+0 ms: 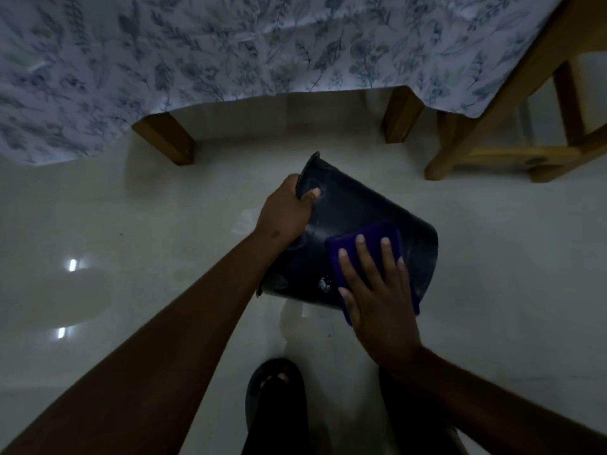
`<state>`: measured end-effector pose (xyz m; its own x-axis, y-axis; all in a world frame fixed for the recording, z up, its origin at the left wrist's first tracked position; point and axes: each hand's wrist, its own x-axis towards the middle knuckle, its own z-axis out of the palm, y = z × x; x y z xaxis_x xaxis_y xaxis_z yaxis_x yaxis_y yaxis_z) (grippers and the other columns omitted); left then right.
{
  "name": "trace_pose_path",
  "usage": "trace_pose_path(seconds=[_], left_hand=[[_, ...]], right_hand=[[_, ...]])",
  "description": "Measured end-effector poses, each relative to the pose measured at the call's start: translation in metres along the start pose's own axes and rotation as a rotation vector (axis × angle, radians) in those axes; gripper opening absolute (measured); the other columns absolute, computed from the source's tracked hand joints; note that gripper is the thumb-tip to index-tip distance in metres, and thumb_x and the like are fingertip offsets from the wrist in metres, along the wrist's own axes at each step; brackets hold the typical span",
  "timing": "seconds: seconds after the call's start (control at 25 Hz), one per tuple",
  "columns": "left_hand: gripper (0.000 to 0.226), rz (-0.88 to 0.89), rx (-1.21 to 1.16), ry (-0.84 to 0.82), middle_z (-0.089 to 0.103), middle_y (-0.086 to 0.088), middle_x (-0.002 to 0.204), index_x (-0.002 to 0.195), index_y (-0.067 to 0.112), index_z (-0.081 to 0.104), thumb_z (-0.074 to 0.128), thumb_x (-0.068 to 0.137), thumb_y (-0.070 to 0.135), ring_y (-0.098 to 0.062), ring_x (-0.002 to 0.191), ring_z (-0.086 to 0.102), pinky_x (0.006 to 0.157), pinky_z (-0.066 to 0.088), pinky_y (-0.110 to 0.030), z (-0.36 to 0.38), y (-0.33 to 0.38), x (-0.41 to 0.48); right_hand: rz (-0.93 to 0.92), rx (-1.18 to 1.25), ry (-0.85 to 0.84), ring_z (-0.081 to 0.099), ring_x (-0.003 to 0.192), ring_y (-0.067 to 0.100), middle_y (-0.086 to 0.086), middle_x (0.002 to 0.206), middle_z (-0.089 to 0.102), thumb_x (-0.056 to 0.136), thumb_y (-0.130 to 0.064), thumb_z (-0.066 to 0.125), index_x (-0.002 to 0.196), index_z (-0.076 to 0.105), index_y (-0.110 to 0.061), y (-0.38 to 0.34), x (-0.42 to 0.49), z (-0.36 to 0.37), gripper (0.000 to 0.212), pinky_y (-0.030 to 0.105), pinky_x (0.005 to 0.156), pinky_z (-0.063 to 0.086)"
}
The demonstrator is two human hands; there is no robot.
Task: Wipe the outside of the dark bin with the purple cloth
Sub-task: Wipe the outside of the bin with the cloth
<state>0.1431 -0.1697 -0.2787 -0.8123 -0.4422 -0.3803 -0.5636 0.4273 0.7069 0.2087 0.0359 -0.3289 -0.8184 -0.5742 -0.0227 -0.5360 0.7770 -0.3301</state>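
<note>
The dark bin lies tipped on its side over the pale floor, its rim to the left and its base to the right. My left hand grips the rim, thumb on the outside wall. A folded purple cloth rests flat on the bin's outer wall near the base. My right hand presses on the cloth with its fingers spread and covers most of it.
A table under a blue floral cloth stands just beyond the bin, its wooden legs close by. A wooden chair is at the right. My foot in a dark sandal is on the glossy floor below the bin.
</note>
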Motion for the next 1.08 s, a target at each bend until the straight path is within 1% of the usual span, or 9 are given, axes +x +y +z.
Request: trace_pose_path(seconds=[0.08, 0.2, 0.28, 0.4, 0.48, 0.68, 0.88, 0.96, 1.08], left_hand=[[0.029, 0.001, -0.01, 0.011, 0.061, 0.0, 0.102, 0.119, 0.015, 0.054, 0.048, 0.097, 0.032, -0.018, 0.089, 0.058, 0.066, 0.043, -0.024, 0.002, 0.004, 0.003], [0.029, -0.013, -0.038, 0.029, 0.061, 0.0, 0.102, 0.119, 0.014, 0.054, 0.048, 0.097, 0.033, -0.016, 0.088, 0.057, 0.062, 0.042, -0.019, 0.001, 0.002, 0.0], [0.029, -0.018, -0.01, 0.012, 0.062, -0.001, 0.102, 0.119, 0.014, 0.053, 0.048, 0.098, 0.033, -0.016, 0.086, 0.056, 0.061, 0.041, -0.021, -0.001, 0.001, -0.003], [0.03, -0.013, 0.027, 0.013, 0.065, -0.006, 0.109, 0.119, 0.014, 0.054, 0.048, 0.097, 0.033, -0.02, 0.09, 0.059, 0.072, 0.042, -0.026, 0.002, -0.002, 0.0], [0.03, -0.011, 0.015, 0.013, 0.065, -0.006, 0.109, 0.119, 0.014, 0.054, 0.048, 0.097, 0.033, -0.02, 0.091, 0.058, 0.074, 0.042, -0.027, 0.002, 0.0, 0.001], [0.03, -0.013, 0.033, 0.023, 0.057, 0.001, 0.099, 0.118, 0.013, 0.052, 0.047, 0.098, 0.034, -0.016, 0.084, 0.053, 0.065, 0.04, -0.024, -0.001, 0.003, -0.007], [0.028, 0.002, 0.041, 0.012, 0.059, 0.001, 0.1, 0.117, 0.014, 0.053, 0.047, 0.097, 0.033, -0.018, 0.089, 0.057, 0.069, 0.041, -0.026, 0.002, -0.006, -0.005], [0.03, 0.012, -0.003, 0.001, 0.06, 0.001, 0.103, 0.12, 0.013, 0.053, 0.048, 0.097, 0.032, -0.018, 0.092, 0.058, 0.066, 0.041, -0.021, 0.001, -0.001, -0.006], [0.032, 0.028, -0.136, -0.058, 0.06, 0.003, 0.109, 0.123, 0.017, 0.05, 0.051, 0.096, 0.034, -0.013, 0.096, 0.06, 0.07, 0.044, -0.016, -0.008, -0.008, -0.031]], right_hand=[[-0.076, -0.009, 0.003, 0.002, 0.15, 0.03, 0.004, 0.163, 0.013, 0.099, -0.042, 0.026, 0.152, 0.018, -0.028, 0.009, 0.026, 0.001, 0.055, 0.051, 0.118, 0.012], [0.167, 0.108, 0.017, 0.022, 0.146, 0.033, 0.008, 0.158, 0.03, 0.1, -0.039, 0.028, 0.148, 0.032, -0.02, 0.033, 0.08, -0.016, 0.051, 0.053, 0.118, 0.022], [0.234, 0.111, 0.067, 0.023, 0.146, 0.034, 0.008, 0.157, 0.032, 0.099, -0.036, 0.03, 0.147, 0.035, -0.02, 0.037, 0.066, -0.015, 0.051, 0.054, 0.116, 0.024], [0.026, 0.035, 0.006, 0.005, 0.15, 0.03, 0.003, 0.162, 0.018, 0.099, -0.038, 0.031, 0.151, 0.024, -0.027, 0.008, 0.006, -0.002, 0.054, 0.053, 0.118, 0.013], [-0.05, 0.034, -0.008, 0.005, 0.15, 0.03, 0.004, 0.162, 0.018, 0.1, -0.039, 0.029, 0.152, 0.022, -0.027, 0.005, 0.026, -0.001, 0.054, 0.05, 0.118, 0.012], [0.269, 0.161, -0.005, 0.033, 0.142, 0.034, 0.011, 0.153, 0.039, 0.099, -0.037, 0.026, 0.146, 0.037, -0.016, 0.039, 0.097, -0.019, 0.052, 0.047, 0.116, 0.029], [-0.035, 0.044, -0.039, 0.005, 0.15, 0.029, 0.003, 0.162, 0.02, 0.099, -0.04, 0.03, 0.151, 0.024, -0.027, -0.003, 0.017, -0.003, 0.053, 0.05, 0.119, 0.012], [-0.035, 0.056, -0.024, 0.014, 0.149, 0.03, 0.004, 0.16, 0.025, 0.1, -0.04, 0.027, 0.15, 0.026, -0.026, 0.005, 0.053, -0.007, 0.052, 0.048, 0.118, 0.017], [0.142, 0.171, -0.019, 0.034, 0.142, 0.029, 0.008, 0.153, 0.04, 0.1, -0.04, 0.025, 0.146, 0.037, -0.02, 0.032, 0.113, -0.016, 0.052, 0.043, 0.117, 0.027]])
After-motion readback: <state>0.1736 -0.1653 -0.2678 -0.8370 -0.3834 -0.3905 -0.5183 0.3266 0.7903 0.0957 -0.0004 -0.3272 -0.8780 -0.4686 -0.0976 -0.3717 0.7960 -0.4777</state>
